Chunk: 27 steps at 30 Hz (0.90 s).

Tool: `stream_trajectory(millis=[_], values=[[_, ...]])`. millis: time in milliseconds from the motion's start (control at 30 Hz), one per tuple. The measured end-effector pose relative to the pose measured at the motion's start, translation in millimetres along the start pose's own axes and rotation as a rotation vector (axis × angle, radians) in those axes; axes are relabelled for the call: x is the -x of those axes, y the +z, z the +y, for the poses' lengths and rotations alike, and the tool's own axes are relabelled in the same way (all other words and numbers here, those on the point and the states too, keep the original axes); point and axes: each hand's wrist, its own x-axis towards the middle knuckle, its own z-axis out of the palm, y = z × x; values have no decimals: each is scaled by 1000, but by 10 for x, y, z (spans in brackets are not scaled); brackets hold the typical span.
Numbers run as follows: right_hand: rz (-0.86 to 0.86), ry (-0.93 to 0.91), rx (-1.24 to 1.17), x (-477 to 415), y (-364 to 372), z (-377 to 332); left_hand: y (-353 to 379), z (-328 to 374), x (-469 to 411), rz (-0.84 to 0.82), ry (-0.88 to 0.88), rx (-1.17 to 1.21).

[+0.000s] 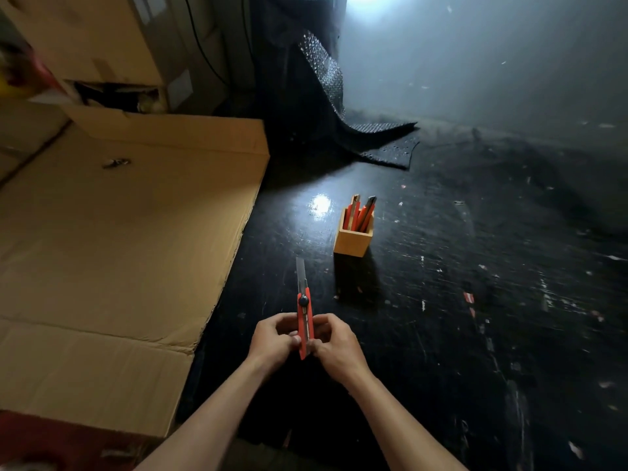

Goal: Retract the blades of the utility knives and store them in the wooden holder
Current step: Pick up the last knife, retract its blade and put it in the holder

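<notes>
A red utility knife (304, 311) points away from me, its steel blade extended well past the handle and its black knob near the front end. My left hand (272, 341) and my right hand (334, 348) both grip the rear of its handle from either side. Beyond it, slightly to the right, a square wooden holder (352, 241) stands upright on the black floor with several red knives (360, 212) standing in it.
A large flattened cardboard sheet (119, 239) lies to the left, with cardboard boxes (95, 39) stacked behind it. A black studded mat (326, 96) drapes down at the back. The dark floor (475, 300) is scuffed and glossy, with a bright light at the top.
</notes>
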Motion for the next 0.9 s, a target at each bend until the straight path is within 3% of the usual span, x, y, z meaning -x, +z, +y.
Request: stream_trajectory(millis=[267,533,733,900], values=[[203,-273,-93,-99,-634,-614,79,981,63,-191,320,39],[217,-429,-282,41,-1409,-1426,303,2023,298,-341,493,179],[286,-538,-267,226,-1750,-1864,363,2511,543,-355,627,160],[473,-669,-121,332,-1984,-2185,440,2694,652,-326,694,123]])
